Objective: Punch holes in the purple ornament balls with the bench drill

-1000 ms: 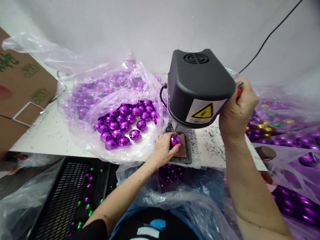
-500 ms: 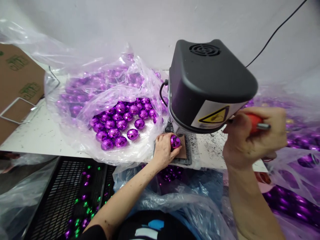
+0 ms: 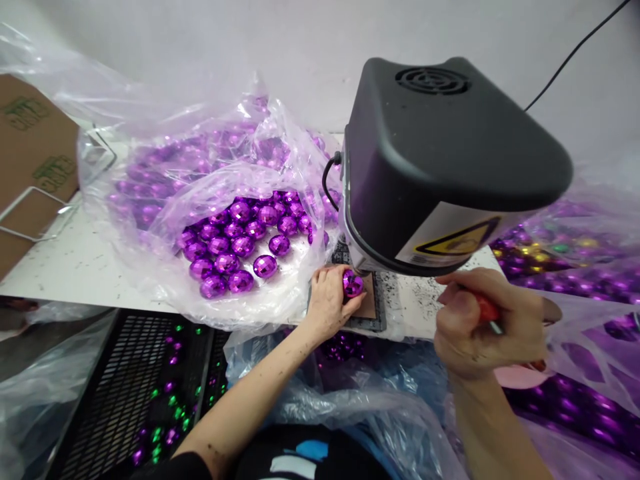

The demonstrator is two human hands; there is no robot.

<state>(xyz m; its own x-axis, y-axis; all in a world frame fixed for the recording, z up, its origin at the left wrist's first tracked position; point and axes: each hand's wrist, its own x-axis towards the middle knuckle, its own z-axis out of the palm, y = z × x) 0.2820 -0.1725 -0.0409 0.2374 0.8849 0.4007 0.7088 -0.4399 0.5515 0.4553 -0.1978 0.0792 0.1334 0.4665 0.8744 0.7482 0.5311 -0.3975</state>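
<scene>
My left hand (image 3: pixel 331 295) grips a purple faceted ball (image 3: pixel 353 283) between thumb and fingers. It presses the ball onto a brown pad (image 3: pixel 366 297) on the machine's dark base (image 3: pixel 379 301). Directly above the ball hangs the head of a black bench machine (image 3: pixel 450 153), apparently a drill press; its tool tip is mostly hidden by the housing. My right hand (image 3: pixel 490 323) is wrapped round a red lever handle (image 3: pixel 481 308) with a metal end, to the right of the machine.
Left of the machine, a clear plastic bag (image 3: pixel 125 260) lies open with many purple balls (image 3: pixel 240 247). A cardboard box (image 3: pixel 35 160) stands far left. Below sits a black crate (image 3: pixel 130 380) with purple and green balls. More bagged balls (image 3: pixel 575 280) are at the right.
My right hand has moved down and a little left with the red handle. The machine head looks larger and shifted right. My left hand stays on the ball at the pad.
</scene>
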